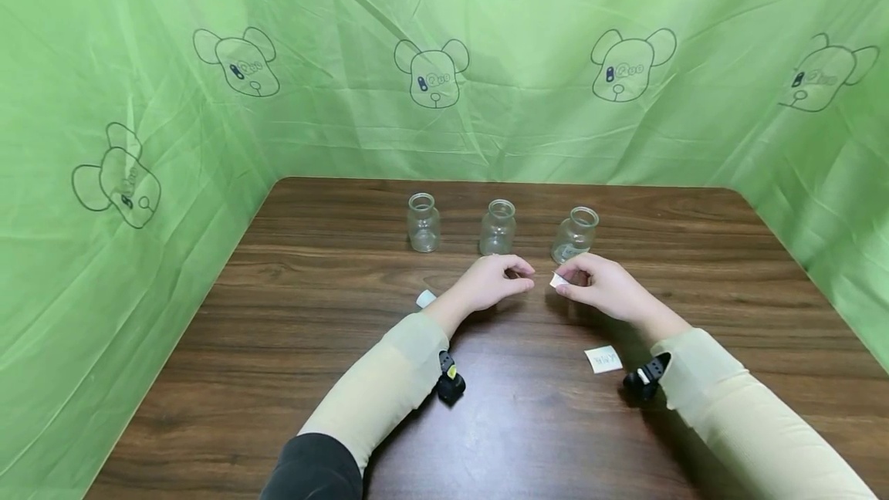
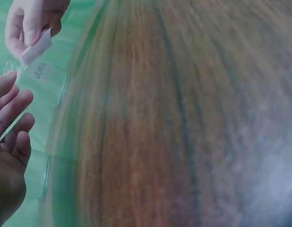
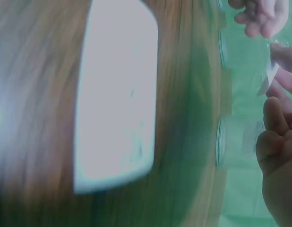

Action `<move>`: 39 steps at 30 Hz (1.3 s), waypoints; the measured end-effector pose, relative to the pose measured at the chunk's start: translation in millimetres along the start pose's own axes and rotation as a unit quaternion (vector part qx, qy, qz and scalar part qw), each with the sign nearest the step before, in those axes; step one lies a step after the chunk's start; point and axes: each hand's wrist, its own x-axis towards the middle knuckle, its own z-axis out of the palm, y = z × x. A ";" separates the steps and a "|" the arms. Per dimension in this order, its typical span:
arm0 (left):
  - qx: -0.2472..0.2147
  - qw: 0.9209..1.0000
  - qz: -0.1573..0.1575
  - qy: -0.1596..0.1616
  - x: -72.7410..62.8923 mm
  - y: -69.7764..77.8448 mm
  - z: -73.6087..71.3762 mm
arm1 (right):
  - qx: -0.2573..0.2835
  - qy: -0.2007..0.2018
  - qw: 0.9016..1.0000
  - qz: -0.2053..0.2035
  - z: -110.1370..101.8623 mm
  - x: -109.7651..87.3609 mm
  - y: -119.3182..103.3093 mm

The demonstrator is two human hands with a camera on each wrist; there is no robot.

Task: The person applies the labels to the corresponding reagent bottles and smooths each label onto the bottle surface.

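Observation:
My right hand [image 1: 606, 284] pinches a small white paper label [image 1: 558, 280] between thumb and fingers, just in front of the right-hand glass jar [image 1: 575, 234]. That jar carries a label [image 2: 43, 72] with writing too small to read. Facing it, my left hand [image 1: 490, 282] is loosely bent, its thumb and fingertips apart, and I see nothing held in it. The middle glass jar [image 1: 498, 228] stands just behind the left hand. Another glass jar [image 1: 423, 224] stands to the left. All three jars are upright and lidless.
A white label with writing [image 1: 603, 359] lies on the wooden table [image 1: 333, 276] near the right wrist. Another white piece of paper [image 1: 426, 298] is partly hidden by the left forearm. A green printed cloth [image 1: 514, 137] hangs behind and at the sides.

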 end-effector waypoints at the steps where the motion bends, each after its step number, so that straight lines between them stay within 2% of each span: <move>1: -0.008 1.000 -0.002 0.003 -0.4 -0.5 0.5 | 0.005 0.001 1.000 -0.001 1.7 2.0 -2.1; 9: -0.053 0.998 -0.020 0.026 0.0 2.8 2.7 | 0.022 0.014 0.999 -0.036 11.7 12.2 -10.5; 15: -0.079 0.995 -0.031 0.054 1.3 3.6 8.3 | 0.032 0.041 0.998 -0.039 17.5 14.9 -11.7; 20: -0.115 0.990 -0.044 0.074 -1.4 -0.6 10.9 | 0.035 0.043 0.998 -0.034 21.9 16.2 -13.2; 31: -0.133 0.987 -0.042 0.073 0.8 -1.6 14.2 | 0.033 0.053 0.997 -0.051 24.1 17.0 -13.6; 39: -0.143 0.986 -0.044 0.074 0.0 -0.5 11.0 | 0.043 0.046 0.997 -0.036 25.7 20.2 -14.7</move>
